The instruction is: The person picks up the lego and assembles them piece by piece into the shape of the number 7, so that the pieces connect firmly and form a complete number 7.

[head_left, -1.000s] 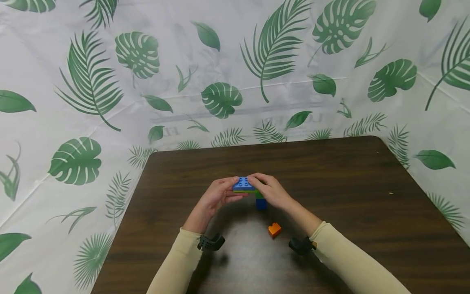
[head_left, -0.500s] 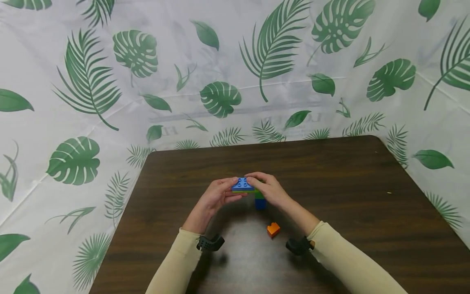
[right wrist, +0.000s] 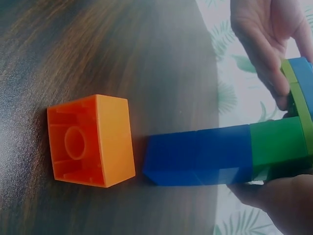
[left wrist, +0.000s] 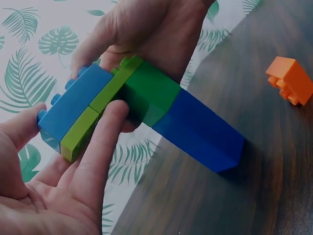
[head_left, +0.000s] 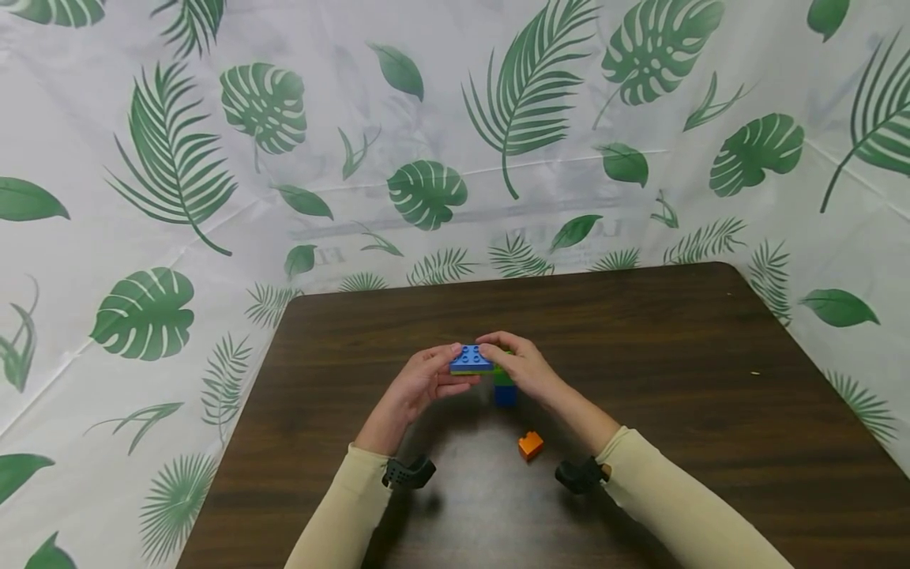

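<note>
Both hands are on a stack of toy building bricks over the table. At its top lies a light blue brick (head_left: 471, 359) with studs upward, above thin lime green bricks (left wrist: 80, 133). A green brick (left wrist: 151, 93) is under their right part, and dark blue bricks (left wrist: 200, 129) stand below that, down at the tabletop. My left hand (head_left: 412, 383) pinches the overhanging left end, thumb on the light blue brick and fingers beneath the lime one. My right hand (head_left: 528, 373) grips the right side of the stack; some of its fingers are hidden behind the bricks.
An orange brick (head_left: 530, 446) lies on its side on the dark wooden table (head_left: 640, 356), nearer me than the stack. A white sheet with green leaf prints (head_left: 426, 118) hangs behind and beside the table.
Both hands keep their hold on the stack with almost no movement. The view shifts very slightly; the bricks stay in place.
</note>
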Motion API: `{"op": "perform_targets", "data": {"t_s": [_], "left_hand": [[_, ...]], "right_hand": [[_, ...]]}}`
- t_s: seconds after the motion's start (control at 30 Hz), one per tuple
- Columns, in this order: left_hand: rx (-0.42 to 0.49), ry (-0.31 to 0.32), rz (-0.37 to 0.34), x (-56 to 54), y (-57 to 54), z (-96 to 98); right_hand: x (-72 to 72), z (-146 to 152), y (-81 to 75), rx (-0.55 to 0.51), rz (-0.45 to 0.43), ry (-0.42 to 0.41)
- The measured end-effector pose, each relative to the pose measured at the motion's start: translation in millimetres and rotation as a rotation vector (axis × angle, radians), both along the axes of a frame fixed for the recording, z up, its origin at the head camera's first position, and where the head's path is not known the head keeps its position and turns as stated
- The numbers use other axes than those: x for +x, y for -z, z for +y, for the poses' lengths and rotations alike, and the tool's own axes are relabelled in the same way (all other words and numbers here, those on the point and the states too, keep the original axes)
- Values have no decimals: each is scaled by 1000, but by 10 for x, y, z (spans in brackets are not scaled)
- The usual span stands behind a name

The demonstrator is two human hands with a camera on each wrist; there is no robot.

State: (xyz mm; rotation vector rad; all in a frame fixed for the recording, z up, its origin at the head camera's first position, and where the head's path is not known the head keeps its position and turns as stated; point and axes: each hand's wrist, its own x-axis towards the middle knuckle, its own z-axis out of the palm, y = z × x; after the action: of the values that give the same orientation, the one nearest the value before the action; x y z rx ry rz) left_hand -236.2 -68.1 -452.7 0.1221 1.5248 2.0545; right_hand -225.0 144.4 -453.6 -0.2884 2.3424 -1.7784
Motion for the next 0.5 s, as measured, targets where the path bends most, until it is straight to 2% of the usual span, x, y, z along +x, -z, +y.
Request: {"op": "perform_targets", "data": {"t_s": [0.23, 0.5], "left_hand": [[-1, 31, 7, 32, 0, 2], [19, -2, 16, 58, -25, 46]], "right_hand": [[10, 3, 6, 28, 4, -5], [-5, -14, 14, 8, -17, 15]]}}
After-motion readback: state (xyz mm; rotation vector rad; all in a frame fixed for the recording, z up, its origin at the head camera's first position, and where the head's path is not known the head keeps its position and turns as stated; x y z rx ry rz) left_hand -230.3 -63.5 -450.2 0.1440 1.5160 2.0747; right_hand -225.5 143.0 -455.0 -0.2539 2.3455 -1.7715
